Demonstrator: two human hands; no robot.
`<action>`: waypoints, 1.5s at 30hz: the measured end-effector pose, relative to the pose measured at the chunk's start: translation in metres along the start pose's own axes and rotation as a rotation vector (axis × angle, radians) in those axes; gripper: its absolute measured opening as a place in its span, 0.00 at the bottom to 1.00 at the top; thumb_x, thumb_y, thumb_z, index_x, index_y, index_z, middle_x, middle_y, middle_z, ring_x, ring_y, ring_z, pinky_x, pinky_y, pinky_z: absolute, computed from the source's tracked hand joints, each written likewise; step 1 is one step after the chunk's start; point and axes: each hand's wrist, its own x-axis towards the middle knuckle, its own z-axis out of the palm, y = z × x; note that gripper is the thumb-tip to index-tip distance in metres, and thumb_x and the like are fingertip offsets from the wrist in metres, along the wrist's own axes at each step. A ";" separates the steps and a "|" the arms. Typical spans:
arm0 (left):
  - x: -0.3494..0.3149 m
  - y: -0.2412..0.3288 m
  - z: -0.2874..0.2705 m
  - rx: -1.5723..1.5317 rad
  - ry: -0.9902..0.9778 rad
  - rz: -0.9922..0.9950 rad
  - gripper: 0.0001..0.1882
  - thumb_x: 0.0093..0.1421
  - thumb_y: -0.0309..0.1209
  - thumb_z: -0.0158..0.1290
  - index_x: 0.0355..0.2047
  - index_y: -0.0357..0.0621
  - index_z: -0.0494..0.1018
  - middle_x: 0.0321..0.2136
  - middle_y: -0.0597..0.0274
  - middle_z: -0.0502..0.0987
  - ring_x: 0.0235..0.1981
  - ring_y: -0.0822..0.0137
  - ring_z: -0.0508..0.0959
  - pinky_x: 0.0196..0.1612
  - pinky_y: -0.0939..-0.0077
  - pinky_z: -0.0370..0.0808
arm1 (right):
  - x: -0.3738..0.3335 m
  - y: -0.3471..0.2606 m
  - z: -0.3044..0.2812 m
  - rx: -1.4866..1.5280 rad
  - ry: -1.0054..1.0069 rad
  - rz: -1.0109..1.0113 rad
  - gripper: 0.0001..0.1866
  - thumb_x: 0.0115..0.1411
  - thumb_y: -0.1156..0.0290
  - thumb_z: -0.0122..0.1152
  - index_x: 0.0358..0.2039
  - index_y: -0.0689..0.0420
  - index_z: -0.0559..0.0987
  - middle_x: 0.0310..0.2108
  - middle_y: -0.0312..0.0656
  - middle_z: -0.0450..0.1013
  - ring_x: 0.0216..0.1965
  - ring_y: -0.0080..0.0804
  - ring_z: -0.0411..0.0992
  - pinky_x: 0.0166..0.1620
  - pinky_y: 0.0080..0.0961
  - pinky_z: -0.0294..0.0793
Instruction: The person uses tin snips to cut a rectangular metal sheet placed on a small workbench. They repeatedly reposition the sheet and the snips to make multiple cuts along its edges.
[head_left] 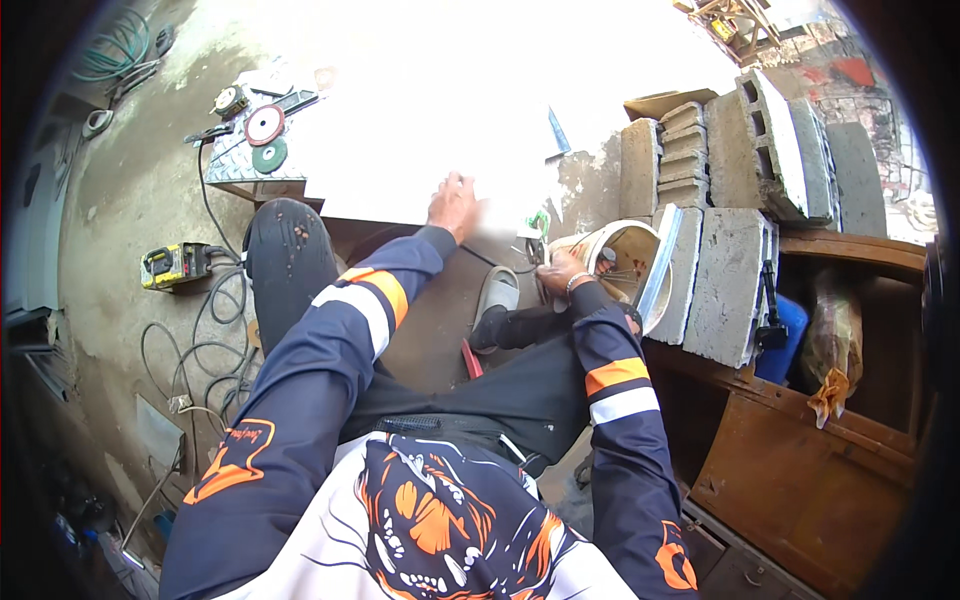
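Left hand (453, 205) is out ahead, pressing down on the near edge of a big white sheet (420, 150) that lies flat over a low support in the far middle of the scene. The sun washes it out, so its surface can't be read, but it looks like a rigid, thin panel: light for its size, stiff, with edges that could be sharp or chip. I'd judge it safest taken by two opposite edges, palms under, not by a corner. The fingers are spread or curled on the sheet; the hand is slightly blurred, so I cannot tell whether it grips the edge or just rests on it.

Right hand (562, 272) sits nearer and to the right, closed around a small dark tool (537, 247) with a bit of green at its top. The tool is too small to identify. Just right of that hand lies a pale sandal-like shoe (620, 262), and beyond it a stack of grey concrete blocks (725, 180).

Pose now: the left arm reaches long and nearly straight, its navy sleeve with an orange-and-white band pointing far and slightly right. The right arm is bent, elbow low, forearm angling up to the tool. The person is seated, one dark shoe (290, 250) propped near the sheet on the left.

Far left, grinding discs (265, 127) lie on a checker plate, and a yellow power tool (175, 265) sits on the concrete floor among cables.
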 end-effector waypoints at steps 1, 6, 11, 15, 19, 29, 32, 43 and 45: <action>-0.023 0.008 0.005 -0.068 -0.091 -0.066 0.22 0.59 0.43 0.56 0.51 0.48 0.71 0.50 0.46 0.72 0.50 0.40 0.73 0.50 0.53 0.74 | -0.014 -0.021 -0.013 0.011 -0.008 0.067 0.19 0.57 0.63 0.49 0.35 0.65 0.82 0.37 0.61 0.76 0.44 0.53 0.76 0.48 0.41 0.75; -0.114 0.095 0.036 -1.516 -0.854 -0.848 0.19 0.71 0.44 0.41 0.47 0.41 0.69 0.44 0.54 0.73 0.45 0.57 0.75 0.54 0.54 0.72 | -0.017 -0.005 0.011 0.203 0.244 0.231 0.20 0.52 0.60 0.57 0.32 0.67 0.81 0.32 0.64 0.76 0.38 0.57 0.77 0.43 0.42 0.75; -0.144 0.104 0.069 -1.964 -0.824 -0.815 0.10 0.68 0.27 0.44 0.46 0.37 0.69 0.43 0.52 0.74 0.43 0.59 0.76 0.50 0.63 0.76 | -0.023 -0.016 0.018 0.237 0.348 0.264 0.20 0.52 0.60 0.59 0.29 0.70 0.81 0.30 0.64 0.76 0.37 0.58 0.77 0.43 0.44 0.75; -0.137 0.098 0.066 -1.861 -0.730 -0.667 0.09 0.66 0.25 0.45 0.45 0.37 0.71 0.43 0.54 0.75 0.45 0.60 0.77 0.47 0.63 0.78 | -0.030 -0.028 0.008 0.183 0.288 0.271 0.18 0.54 0.61 0.58 0.34 0.66 0.81 0.37 0.64 0.76 0.43 0.58 0.75 0.47 0.44 0.75; -0.125 0.091 0.064 -1.526 -0.779 -0.512 0.12 0.63 0.21 0.46 0.46 0.36 0.73 0.41 0.53 0.78 0.43 0.60 0.80 0.49 0.61 0.80 | -0.023 -0.026 0.014 0.168 0.343 0.228 0.18 0.51 0.62 0.60 0.29 0.69 0.81 0.32 0.64 0.76 0.40 0.57 0.77 0.45 0.42 0.76; -0.138 0.051 0.076 -1.107 -0.833 -0.389 0.17 0.67 0.28 0.43 0.53 0.33 0.69 0.38 0.51 0.80 0.34 0.64 0.82 0.34 0.76 0.81 | -0.015 -0.007 0.011 0.235 0.370 0.177 0.18 0.49 0.61 0.59 0.28 0.67 0.81 0.28 0.63 0.75 0.35 0.57 0.77 0.42 0.41 0.76; -0.134 0.049 0.066 -1.084 -0.780 -0.500 0.23 0.69 0.42 0.43 0.54 0.35 0.68 0.42 0.49 0.77 0.39 0.60 0.80 0.42 0.68 0.79 | -0.014 -0.009 0.018 0.251 0.393 0.093 0.19 0.50 0.60 0.58 0.30 0.67 0.81 0.28 0.63 0.76 0.34 0.57 0.77 0.41 0.41 0.75; -0.141 0.025 0.009 -1.187 -0.535 -0.785 0.42 0.61 0.67 0.40 0.55 0.41 0.69 0.50 0.57 0.72 0.47 0.61 0.73 0.50 0.48 0.69 | -0.003 -0.095 0.039 0.448 0.356 0.075 0.23 0.56 0.58 0.54 0.40 0.68 0.77 0.35 0.63 0.76 0.41 0.55 0.76 0.44 0.42 0.75; -0.143 0.022 0.003 -1.225 -0.505 -0.825 0.41 0.62 0.67 0.38 0.55 0.42 0.69 0.50 0.57 0.72 0.49 0.61 0.73 0.52 0.47 0.67 | 0.007 -0.102 0.046 0.432 0.297 0.113 0.24 0.58 0.60 0.51 0.47 0.66 0.75 0.42 0.64 0.75 0.46 0.54 0.75 0.49 0.41 0.73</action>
